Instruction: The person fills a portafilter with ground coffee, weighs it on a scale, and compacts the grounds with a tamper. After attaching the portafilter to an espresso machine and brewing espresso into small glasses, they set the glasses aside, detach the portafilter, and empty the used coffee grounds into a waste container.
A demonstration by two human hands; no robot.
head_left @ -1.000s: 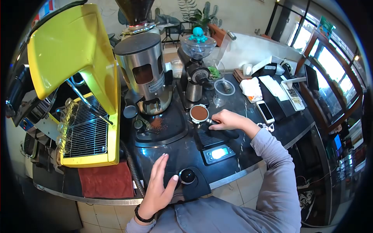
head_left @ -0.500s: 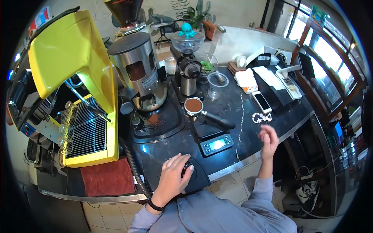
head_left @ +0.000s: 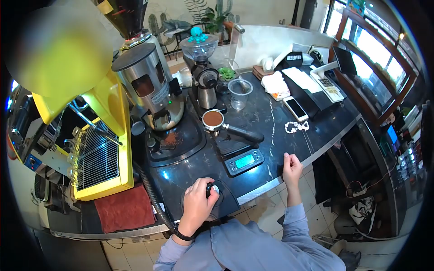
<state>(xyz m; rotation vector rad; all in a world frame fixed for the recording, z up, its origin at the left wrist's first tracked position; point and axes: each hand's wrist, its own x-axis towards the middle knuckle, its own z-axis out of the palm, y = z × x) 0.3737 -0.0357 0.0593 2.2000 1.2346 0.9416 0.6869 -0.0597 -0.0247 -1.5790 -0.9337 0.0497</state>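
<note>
My left hand (head_left: 196, 201) is wrapped around the black handle of a tamper (head_left: 209, 189), which stands on a black mat (head_left: 229, 204) at the counter's front edge. My right hand (head_left: 293, 168) hovers by the counter edge with its fingers curled in, and nothing shows in it. Ahead of both hands, a portafilter (head_left: 213, 119) full of ground coffee rests on a digital scale (head_left: 244, 161) with a lit display. Its black handle points to the right.
On the left are a yellow espresso machine (head_left: 100, 151), a red cloth (head_left: 124, 208) and a large grinder (head_left: 143, 83) with spilled grounds below. A smaller grinder (head_left: 204, 81), clear plastic cup (head_left: 238, 95), phone (head_left: 296, 109) and bead bracelet (head_left: 297, 127) sit farther back.
My right hand has come down and in toward the counter edge, its fingers curling closer. My left hand keeps hold of the tamper, now gripped more upright. The camera view has shifted a little.
</note>
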